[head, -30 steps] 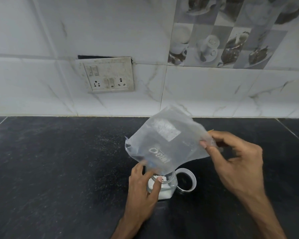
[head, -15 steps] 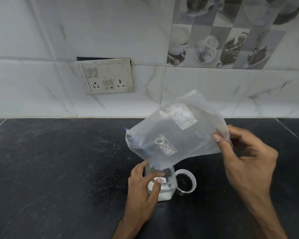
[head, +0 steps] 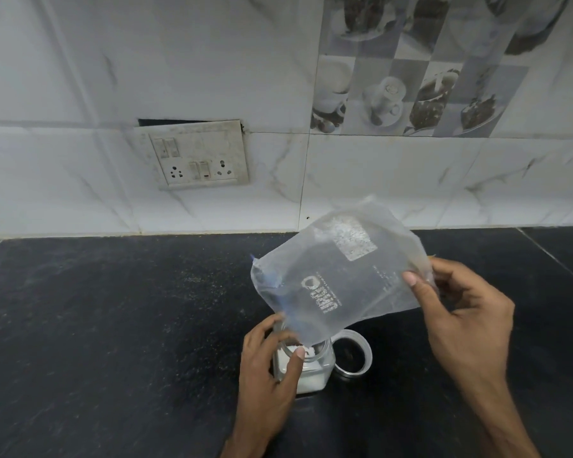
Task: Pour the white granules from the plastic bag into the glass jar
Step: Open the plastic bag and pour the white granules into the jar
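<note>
1. Black stone countertop (head: pixel 113 325) fills the lower half of the view, dusted with pale specks, and meets a wall of white marble-patterned tiles (head: pixel 80 77).
2. A grimy white switch-and-socket plate (head: pixel 196 157) sits on the wall left of centre. A decorative tile panel (head: pixel 411 77) printed with cups and desserts is at the upper right.
3. The glass jar (head: pixel 318 368) stands upright on the countertop near the lower middle, with its mouth uncovered.
4. White granules (head: pixel 311 383) lie in the bottom part of the jar.
5. The left hand (head: pixel 268 375) grips the jar from the left side, with the thumb across its front and the fingers curled round behind.
6. The plastic bag (head: pixel 338 279) hangs tilted above the jar, its lowest corner pointing down at the jar's mouth. It is translucent with white print and a pale label, and looks nearly empty.
7. The right hand (head: pixel 467 325) pinches the bag's raised right edge between the thumb in front and the curled fingers behind.
8. A round lid (head: pixel 368 357) with a pale rim lies flat on the countertop just beside the jar, on its right.
</note>
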The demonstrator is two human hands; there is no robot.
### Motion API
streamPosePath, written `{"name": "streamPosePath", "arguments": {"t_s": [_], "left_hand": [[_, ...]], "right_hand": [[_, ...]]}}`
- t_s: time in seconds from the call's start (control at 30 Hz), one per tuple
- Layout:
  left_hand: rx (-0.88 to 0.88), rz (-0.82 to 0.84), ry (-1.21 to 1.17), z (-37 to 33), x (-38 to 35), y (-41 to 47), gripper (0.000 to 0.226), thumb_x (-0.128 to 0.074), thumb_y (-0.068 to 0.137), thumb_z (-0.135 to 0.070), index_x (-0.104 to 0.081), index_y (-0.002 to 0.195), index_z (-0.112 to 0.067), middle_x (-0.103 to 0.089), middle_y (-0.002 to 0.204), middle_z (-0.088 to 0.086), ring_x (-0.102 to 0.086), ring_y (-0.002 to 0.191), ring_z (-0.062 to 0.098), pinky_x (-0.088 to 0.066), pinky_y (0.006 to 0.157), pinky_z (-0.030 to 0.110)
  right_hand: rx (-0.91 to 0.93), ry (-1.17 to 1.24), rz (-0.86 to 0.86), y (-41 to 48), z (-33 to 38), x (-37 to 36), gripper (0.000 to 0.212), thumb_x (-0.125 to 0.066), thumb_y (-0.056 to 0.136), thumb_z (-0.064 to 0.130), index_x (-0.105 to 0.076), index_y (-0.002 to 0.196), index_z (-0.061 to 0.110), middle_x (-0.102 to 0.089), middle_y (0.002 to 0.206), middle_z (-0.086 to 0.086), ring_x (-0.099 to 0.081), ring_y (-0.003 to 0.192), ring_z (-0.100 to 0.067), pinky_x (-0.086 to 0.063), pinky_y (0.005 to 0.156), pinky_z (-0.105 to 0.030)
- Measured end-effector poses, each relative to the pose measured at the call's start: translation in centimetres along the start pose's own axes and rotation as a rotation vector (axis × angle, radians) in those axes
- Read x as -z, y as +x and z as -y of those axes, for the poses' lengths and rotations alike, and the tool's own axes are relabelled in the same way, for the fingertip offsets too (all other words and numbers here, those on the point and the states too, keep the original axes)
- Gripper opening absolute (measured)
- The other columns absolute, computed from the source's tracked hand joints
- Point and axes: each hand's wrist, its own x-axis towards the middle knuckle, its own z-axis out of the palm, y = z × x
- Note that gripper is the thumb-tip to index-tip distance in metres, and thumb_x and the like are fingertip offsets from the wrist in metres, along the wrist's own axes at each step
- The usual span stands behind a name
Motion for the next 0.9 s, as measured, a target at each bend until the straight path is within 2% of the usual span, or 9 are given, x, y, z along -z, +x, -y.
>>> {"name": "streamPosePath", "arguments": {"t_s": [0.1,0.23,0.37,0.43,0.5,0.6,0.7,0.8,0.9], "left_hand": [[-0.003,-0.049,-0.032,-0.3,0.4,0.1,0.020,-0.065,0.082,-0.045,-0.065,0.102,-0.043,-0.058,0.128,-0.023,-0.052,0.127,0.008,-0.037,0.102,0.011],[0.007,-0.158,-0.117,-1.2,0.7,0.4,0.025,-0.065,0.084,-0.040,-0.066,0.107,-0.033,-0.063,0.122,-0.015,-0.059,0.120,0.014,-0.049,0.097,0.025],[0.122,-0.254,-0.313,-3.1,0.8,0.6,0.042,-0.066,0.080,-0.043,-0.055,0.119,-0.035,-0.067,0.116,-0.012,-0.066,0.107,0.012,-0.052,0.092,0.028],[0.226,-0.226,-0.494,-4.0,0.9,1.2,0.060,-0.069,0.075,-0.044,-0.045,0.130,-0.036,-0.068,0.118,-0.007,-0.069,0.105,0.015,-0.055,0.087,0.029],[0.273,-0.168,-0.631,-5.1,1.0,1.9,0.069,-0.074,0.078,-0.041,-0.039,0.137,-0.034,-0.071,0.118,-0.008,-0.070,0.105,0.010,-0.056,0.080,0.021],[0.303,-0.066,-0.658,-6.9,1.2,2.9,0.056,-0.074,0.084,-0.020,-0.049,0.133,-0.026,-0.076,0.108,-0.012,-0.073,0.098,0.006,-0.056,0.072,0.014],[0.257,-0.082,-0.561,-7.2,2.0,4.2,0.025,-0.069,0.088,-0.007,-0.069,0.111,-0.015,-0.080,0.095,0.004,-0.076,0.082,0.015,-0.058,0.066,0.020],[0.156,-0.060,-0.447,-7.1,4.0,6.1,0.011,-0.066,0.091,-0.006,-0.073,0.098,-0.011,-0.079,0.089,-0.002,-0.074,0.082,0.008,-0.056,0.072,0.016],[0.081,0.047,-0.385,-7.0,6.5,7.9,0.014,-0.065,0.090,-0.003,-0.073,0.099,-0.011,-0.078,0.091,-0.001,-0.073,0.084,0.005,-0.052,0.073,0.011]], "right_hand": [[-0.227,0.145,-0.092,-0.9,-1.4,0.1,0.021,-0.076,0.081,0.011,-0.072,0.097,0.024,-0.075,0.090,0.012,-0.071,0.084,-0.005,-0.056,0.075,-0.015],[-0.559,0.460,-0.150,-3.3,-3.7,-0.8,0.018,-0.072,0.083,0.004,-0.071,0.100,0.010,-0.075,0.098,-0.012,-0.072,0.087,-0.015,-0.058,0.084,-0.024],[-0.733,0.761,-0.172,-5.0,-3.4,-2.3,0.016,-0.066,0.078,0.002,-0.070,0.091,0.010,-0.075,0.093,-0.008,-0.072,0.078,-0.007,-0.057,0.070,-0.014],[-0.770,0.871,-0.167,-5.4,-2.7,-3.0,0.015,-0.062,0.081,-0.003,-0.068,0.089,0.009,-0.076,0.089,-0.007,-0.073,0.074,-0.009,-0.058,0.065,-0.017],[-0.796,0.940,-0.149,-5.5,-1.9,-3.9,0.015,-0.063,0.079,-0.002,-0.066,0.090,0.008,-0.076,0.091,-0.009,-0.074,0.074,-0.012,-0.060,0.064,-0.021],[-0.819,1.010,-0.093,-5.8,-0.6,-5.6,0.020,-0.065,0.075,-0.001,-0.065,0.094,0.005,-0.074,0.100,-0.017,-0.074,0.080,-0.018,-0.061,0.068,-0.025],[-0.796,1.018,0.025,-6.1,0.5,-7.0,0.033,-0.069,0.074,-0.001,-0.062,0.106,-0.002,-0.073,0.104,-0.022,-0.074,0.088,-0.025,-0.062,0.071,-0.029],[-0.730,0.969,0.029,-5.2,0.3,-6.7,0.069,-0.098,0.047,0.028,-0.061,0.101,0.007,-0.073,0.102,-0.019,-0.073,0.091,-0.026,-0.061,0.074,-0.029],[-0.641,0.888,0.034,-2.7,-0.8,-5.0,0.095,-0.097,0.034,0.052,-0.058,0.112,0.015,-0.071,0.116,-0.013,-0.069,0.110,-0.025,-0.056,0.092,-0.031]]}}
